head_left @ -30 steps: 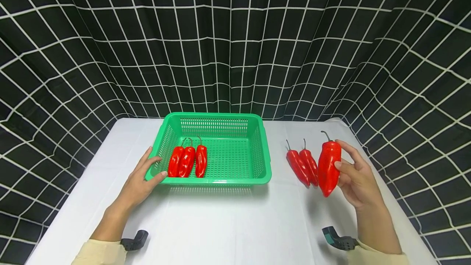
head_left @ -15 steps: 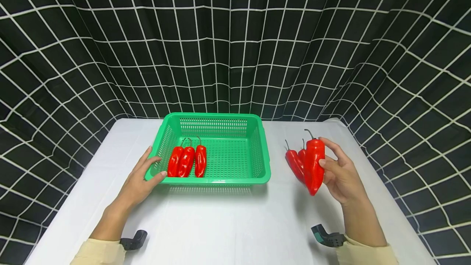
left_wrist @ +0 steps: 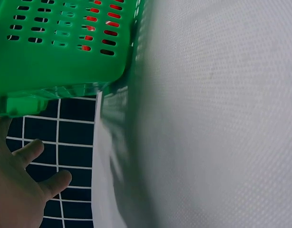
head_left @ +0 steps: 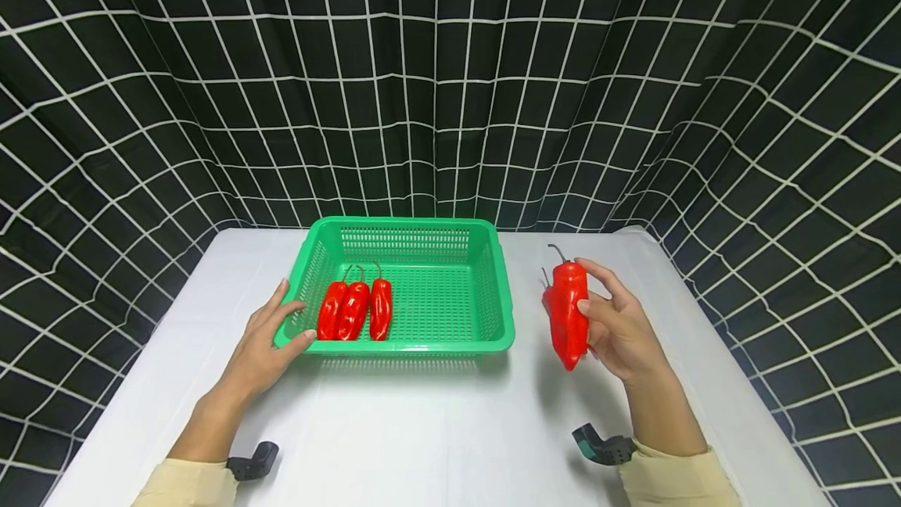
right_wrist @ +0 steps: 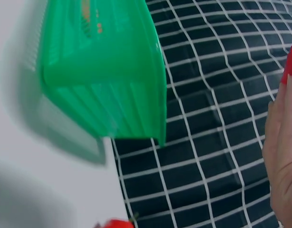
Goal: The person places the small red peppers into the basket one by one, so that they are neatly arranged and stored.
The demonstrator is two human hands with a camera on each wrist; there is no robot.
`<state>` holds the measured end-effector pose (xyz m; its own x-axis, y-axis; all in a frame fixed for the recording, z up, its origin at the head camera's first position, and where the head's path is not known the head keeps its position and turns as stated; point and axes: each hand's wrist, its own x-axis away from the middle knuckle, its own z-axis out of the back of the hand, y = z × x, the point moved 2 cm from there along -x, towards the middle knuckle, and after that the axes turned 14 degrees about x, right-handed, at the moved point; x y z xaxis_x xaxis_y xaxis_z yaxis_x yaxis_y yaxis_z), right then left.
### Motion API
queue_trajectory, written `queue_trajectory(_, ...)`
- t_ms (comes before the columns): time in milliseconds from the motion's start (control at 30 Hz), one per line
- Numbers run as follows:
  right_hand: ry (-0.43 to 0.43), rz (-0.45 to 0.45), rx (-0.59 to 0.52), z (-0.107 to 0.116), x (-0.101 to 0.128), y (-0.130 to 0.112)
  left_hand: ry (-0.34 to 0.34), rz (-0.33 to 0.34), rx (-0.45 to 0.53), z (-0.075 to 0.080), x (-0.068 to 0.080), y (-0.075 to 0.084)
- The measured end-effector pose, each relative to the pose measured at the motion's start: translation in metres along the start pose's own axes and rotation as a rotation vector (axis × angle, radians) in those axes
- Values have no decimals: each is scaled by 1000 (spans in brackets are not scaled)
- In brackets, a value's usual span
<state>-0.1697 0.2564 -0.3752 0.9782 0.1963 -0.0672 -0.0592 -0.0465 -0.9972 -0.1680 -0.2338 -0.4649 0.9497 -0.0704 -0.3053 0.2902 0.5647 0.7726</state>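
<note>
Head view first: my right hand (head_left: 619, 327) pinches a red pepper (head_left: 568, 311) upright, stem up, just right of the green basket (head_left: 493, 300). My left hand (head_left: 263, 346) rests spread on the basket's left corner. Left wrist view shows relaxed fingers (left_wrist: 39, 175) beside the basket. Right wrist view shows the basket ahead, apart from that hand.

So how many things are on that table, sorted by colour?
Green basket: 1
Red peppers: 5 in sight; 3 in the basket, 1 in the right hand, 1 peeking out behind that one; more may be hidden
Total: 6
</note>
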Motion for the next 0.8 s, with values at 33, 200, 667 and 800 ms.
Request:
queue_trajectory(33, -7, -2, 3, -4, -2, 0, 0, -3, 1, 0, 0, 0)
queue_trajectory(200, -37, 0, 2, -20, -12, 2, -8, 2, 1, 0, 0, -2)
queue_trajectory(667, -118, -10, -24, -57, -47, 4, -28, 36, 30, 1, 0, -2)
queue_trajectory(800, -118, -39, -3, -66, -57, 7, -22, 38, 27, 1, 0, -2)
